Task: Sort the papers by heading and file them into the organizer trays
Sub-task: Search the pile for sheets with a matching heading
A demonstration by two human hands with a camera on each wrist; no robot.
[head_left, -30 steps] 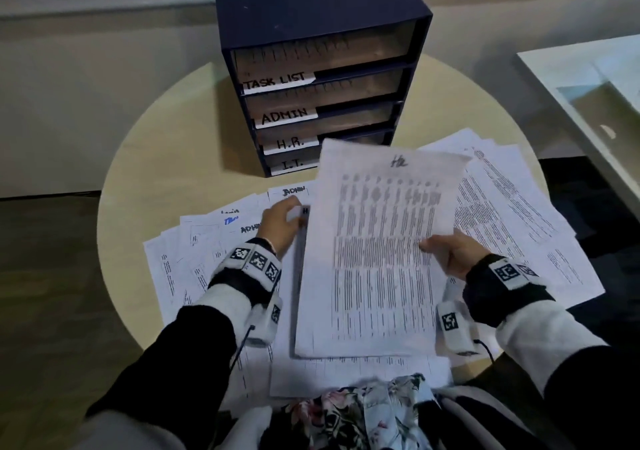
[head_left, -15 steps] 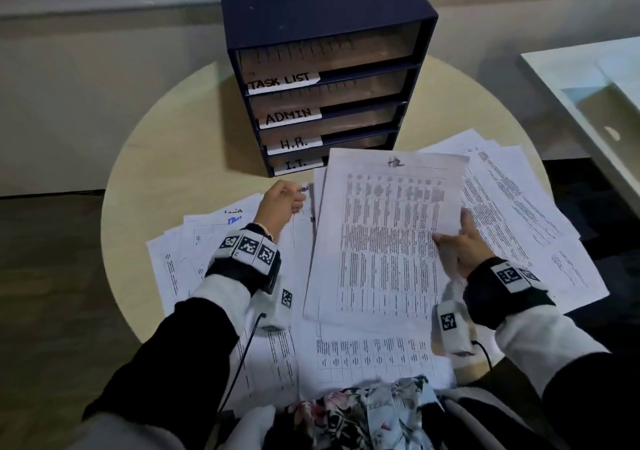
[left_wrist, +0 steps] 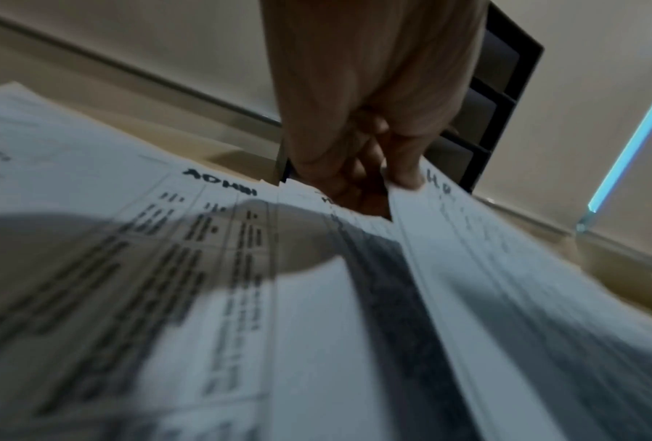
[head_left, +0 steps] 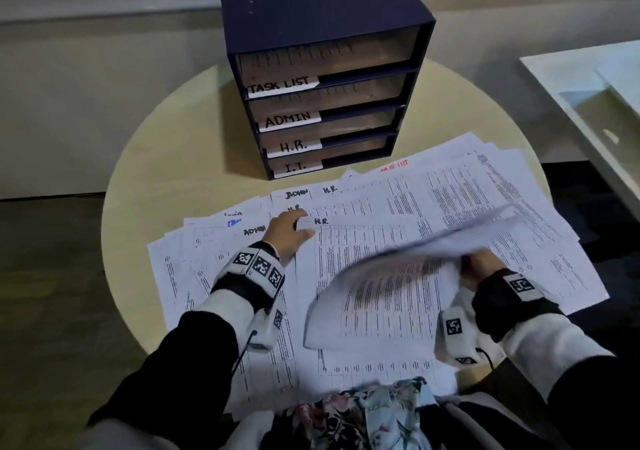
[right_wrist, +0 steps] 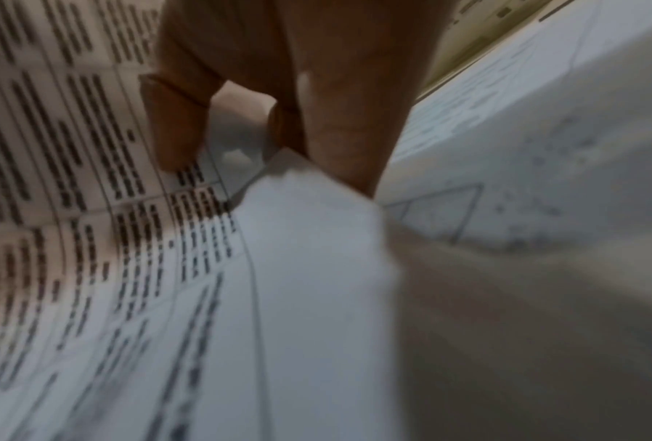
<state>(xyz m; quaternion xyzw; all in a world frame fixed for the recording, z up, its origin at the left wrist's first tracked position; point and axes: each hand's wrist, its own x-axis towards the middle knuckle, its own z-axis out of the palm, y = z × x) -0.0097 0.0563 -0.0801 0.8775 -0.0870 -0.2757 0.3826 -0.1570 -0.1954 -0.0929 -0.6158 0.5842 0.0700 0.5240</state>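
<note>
A: What is held?
B: A curled sheet is pinched at its edge by the right hand, lifted over the papers.
A: And the left hand?
B: A sheet corner headed H.R. is gripped.
A: The organizer?
B: At 12 o'clock on the table, 4 trays labelled.

The right hand fills the top of the frame, thumb and fingers pinching the edge of a printed sheet. That sheet curls up to the left of the hand, its rows of dark text blurred. Below the hand lie more papers, flat and overlapping. Right of the hand, a strip of tan table shows between papers.
</note>
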